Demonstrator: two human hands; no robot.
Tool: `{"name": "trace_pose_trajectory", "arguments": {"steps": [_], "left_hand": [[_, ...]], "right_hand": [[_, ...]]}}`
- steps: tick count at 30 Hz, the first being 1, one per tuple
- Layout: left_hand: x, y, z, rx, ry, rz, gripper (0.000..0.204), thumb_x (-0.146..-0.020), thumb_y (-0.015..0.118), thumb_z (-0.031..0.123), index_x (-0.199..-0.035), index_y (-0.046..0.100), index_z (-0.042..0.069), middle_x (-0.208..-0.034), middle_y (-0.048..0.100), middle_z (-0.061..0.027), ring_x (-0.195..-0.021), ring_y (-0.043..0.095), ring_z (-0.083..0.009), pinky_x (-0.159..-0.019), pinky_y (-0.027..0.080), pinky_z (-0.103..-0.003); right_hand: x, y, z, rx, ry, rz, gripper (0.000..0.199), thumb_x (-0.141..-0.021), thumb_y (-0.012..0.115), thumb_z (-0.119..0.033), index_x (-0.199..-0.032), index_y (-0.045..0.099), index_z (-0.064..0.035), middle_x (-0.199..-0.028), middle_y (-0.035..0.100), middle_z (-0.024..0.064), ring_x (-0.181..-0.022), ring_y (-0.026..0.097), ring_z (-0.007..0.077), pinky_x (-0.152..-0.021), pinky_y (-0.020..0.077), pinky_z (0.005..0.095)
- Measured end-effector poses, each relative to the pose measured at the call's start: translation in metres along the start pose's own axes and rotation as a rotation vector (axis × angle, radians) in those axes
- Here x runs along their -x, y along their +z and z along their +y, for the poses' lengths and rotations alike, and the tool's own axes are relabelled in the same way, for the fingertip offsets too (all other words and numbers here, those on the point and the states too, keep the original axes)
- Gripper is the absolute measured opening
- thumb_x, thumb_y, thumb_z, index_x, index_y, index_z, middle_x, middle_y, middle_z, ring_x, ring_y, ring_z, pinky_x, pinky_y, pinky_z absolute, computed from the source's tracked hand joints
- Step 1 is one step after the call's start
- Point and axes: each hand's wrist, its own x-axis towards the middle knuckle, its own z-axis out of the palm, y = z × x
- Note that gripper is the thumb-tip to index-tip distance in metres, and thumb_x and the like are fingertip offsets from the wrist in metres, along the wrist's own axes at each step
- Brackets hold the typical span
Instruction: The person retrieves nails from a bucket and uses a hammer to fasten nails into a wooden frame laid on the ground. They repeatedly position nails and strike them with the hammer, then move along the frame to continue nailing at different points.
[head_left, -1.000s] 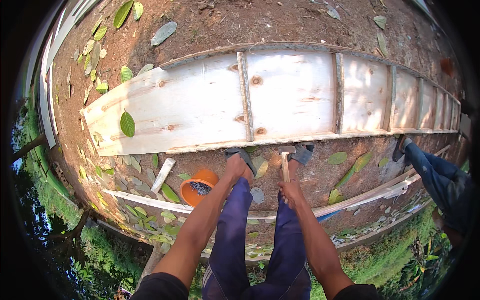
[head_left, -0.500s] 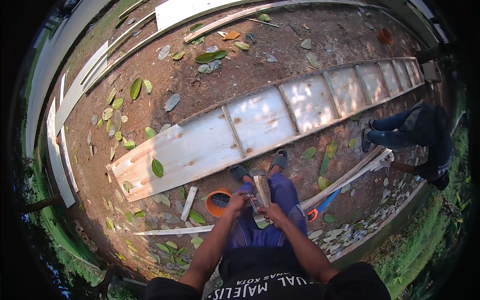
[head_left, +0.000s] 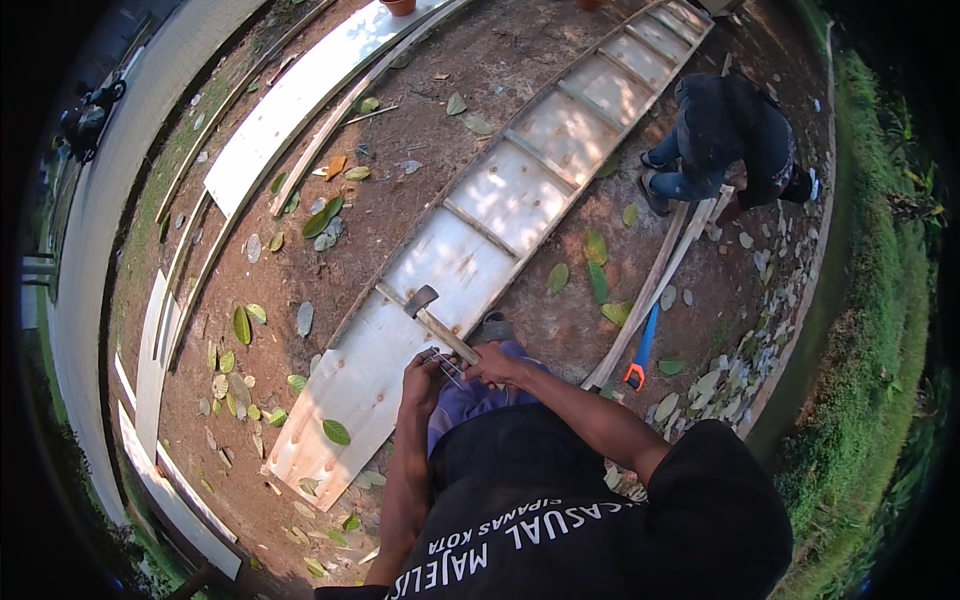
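Note:
My right hand (head_left: 492, 364) is closed round the light wooden handle of a hammer (head_left: 445, 334). Its dark metal head points away from me, over the long framed plywood panel (head_left: 400, 350). Close beside it, my left hand (head_left: 424, 380) pinches several long thin nails (head_left: 446, 368) that stick out toward the right hand. Both hands are in front of my body, above the near part of the panel. Wooden crosspieces divide the panel along its length, and a green leaf (head_left: 336, 432) lies on its near end.
A co-worker (head_left: 735, 140) bends over long wooden strips (head_left: 655, 290) at the right. A blue handsaw (head_left: 645, 345) with an orange handle lies beside those strips. Plywood sheets (head_left: 270, 135) and loose boards lie along the left. Fallen leaves are scattered over the soil.
My view has turned, and the panel now runs more steeply away from me. Hammer and nails have moved from over my legs to above the panel, still in my hands.

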Motion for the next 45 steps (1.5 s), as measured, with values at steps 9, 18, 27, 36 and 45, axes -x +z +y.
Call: {"name": "trace_pose_trajectory", "arguments": {"steps": [9, 18, 27, 36, 45], "left_hand": [[0.013, 0.063, 0.031, -0.348, -0.108, -0.165, 0.021, -0.096, 0.054, 0.021, -0.103, 0.059, 0.003, -0.078, 0.053, -0.0014, -0.061, 0.046, -0.0094, -0.05, 0.037, -0.024], [-0.001, 0.029, 0.036, -0.236, -0.033, 0.012, 0.011, -0.098, 0.054, 0.016, -0.1, 0.056, 0.006, -0.074, 0.051, 0.001, -0.05, 0.041, -0.0051, -0.041, 0.031, -0.021], [0.049, -0.15, -0.003, -0.354, -0.014, 0.646, 0.02, -0.092, 0.062, 0.02, -0.085, 0.061, 0.001, -0.068, 0.056, -0.0044, -0.047, 0.042, -0.0108, -0.039, 0.03, -0.027], [0.194, -0.223, -0.154, -0.125, -0.19, 0.904, 0.01, -0.084, 0.059, 0.009, -0.088, 0.063, 0.001, -0.068, 0.056, -0.0066, -0.052, 0.052, -0.0145, -0.042, 0.036, -0.03], [0.108, -0.242, -0.063, -0.102, -0.17, 0.831, 0.013, -0.086, 0.061, 0.011, -0.088, 0.065, -0.002, -0.071, 0.059, -0.0074, -0.056, 0.055, -0.0138, -0.047, 0.039, -0.03]], "right_hand": [[0.025, -0.031, -0.035, 0.0, -0.086, 0.078, 0.026, -0.076, 0.075, -0.011, -0.094, 0.058, -0.002, -0.063, 0.053, 0.0024, -0.045, 0.049, 0.0108, -0.038, 0.041, 0.0287], [0.005, -0.054, -0.042, 0.123, -0.039, 0.149, 0.025, -0.079, 0.072, -0.021, -0.086, 0.063, 0.0012, -0.067, 0.061, 0.0056, -0.047, 0.053, 0.014, -0.042, 0.0442, 0.0318], [0.013, -0.254, 0.185, 0.785, 0.394, 0.534, 0.025, -0.079, 0.066, -0.021, -0.081, 0.069, 0.0036, -0.066, 0.066, 0.0157, -0.058, 0.066, 0.0246, -0.052, 0.0503, 0.0415], [0.072, -0.296, 0.235, 0.8, 0.775, 0.188, 0.022, -0.084, 0.057, -0.016, -0.086, 0.066, 0.0039, -0.071, 0.063, 0.0165, -0.054, 0.058, 0.0272, -0.047, 0.0448, 0.0432], [-0.128, -0.214, 0.065, 0.732, 0.368, 0.483, 0.022, -0.086, 0.057, -0.014, -0.073, 0.062, 0.0031, -0.058, 0.057, 0.0126, -0.05, 0.058, 0.0246, -0.043, 0.0436, 0.0411]]}}
